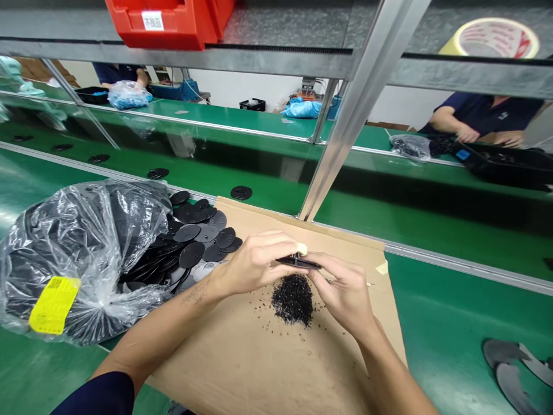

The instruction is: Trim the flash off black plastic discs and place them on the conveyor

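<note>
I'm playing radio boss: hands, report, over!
Left hand and right hand: both holding black disc. Disc: nearly edge-on. Nearest clutter: heap of small black pieces.

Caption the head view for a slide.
Left hand and right hand hold a black disc above cardboard and a pile of tiny black pieces, plastic bag nearby.

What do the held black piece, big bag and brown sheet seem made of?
Black piece: perhaps plastic, smooth, thin and dark, but nearly edge-on. Big bag: glossy clear plastic film, crinkled, see-through. Brown sheet: matte cardboard or thick paper, plain tan.
</note>
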Action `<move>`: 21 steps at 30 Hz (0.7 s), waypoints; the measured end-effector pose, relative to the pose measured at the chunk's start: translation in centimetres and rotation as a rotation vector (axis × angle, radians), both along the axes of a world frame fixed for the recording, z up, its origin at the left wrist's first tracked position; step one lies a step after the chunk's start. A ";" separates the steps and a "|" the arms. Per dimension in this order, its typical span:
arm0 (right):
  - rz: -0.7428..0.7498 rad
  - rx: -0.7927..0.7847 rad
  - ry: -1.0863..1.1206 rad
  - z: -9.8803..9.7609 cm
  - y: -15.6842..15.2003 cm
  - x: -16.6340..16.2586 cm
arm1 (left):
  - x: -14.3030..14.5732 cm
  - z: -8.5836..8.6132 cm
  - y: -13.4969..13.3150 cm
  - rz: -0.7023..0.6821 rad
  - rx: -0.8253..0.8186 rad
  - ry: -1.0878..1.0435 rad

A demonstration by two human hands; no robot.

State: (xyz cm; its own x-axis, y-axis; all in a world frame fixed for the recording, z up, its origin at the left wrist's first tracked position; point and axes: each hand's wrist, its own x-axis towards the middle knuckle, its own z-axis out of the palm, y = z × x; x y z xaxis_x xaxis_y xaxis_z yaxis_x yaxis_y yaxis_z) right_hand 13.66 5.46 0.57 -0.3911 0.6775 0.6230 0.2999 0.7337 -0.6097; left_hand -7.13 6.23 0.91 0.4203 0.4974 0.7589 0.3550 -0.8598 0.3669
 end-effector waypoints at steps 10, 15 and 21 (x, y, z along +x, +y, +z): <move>0.007 -0.035 -0.026 0.1 0.1 0.5 | 0.3 -0.3 -0.1 0.000 0.019 -0.006; 0.010 -0.077 -0.010 0.1 0.2 0.5 | 0.5 -0.5 -0.1 0.030 0.062 -0.025; 0.026 -0.102 -0.013 -0.2 0.5 0.3 | 0.0 -0.5 0.1 -0.001 0.005 0.012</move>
State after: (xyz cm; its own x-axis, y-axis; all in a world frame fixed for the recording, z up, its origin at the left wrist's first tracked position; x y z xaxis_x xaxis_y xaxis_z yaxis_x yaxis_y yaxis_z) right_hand 13.93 5.96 0.37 -0.4170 0.7262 0.5465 0.2892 0.6761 -0.6777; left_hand -7.12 6.30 0.38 0.4303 0.4931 0.7561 0.3582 -0.8621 0.3584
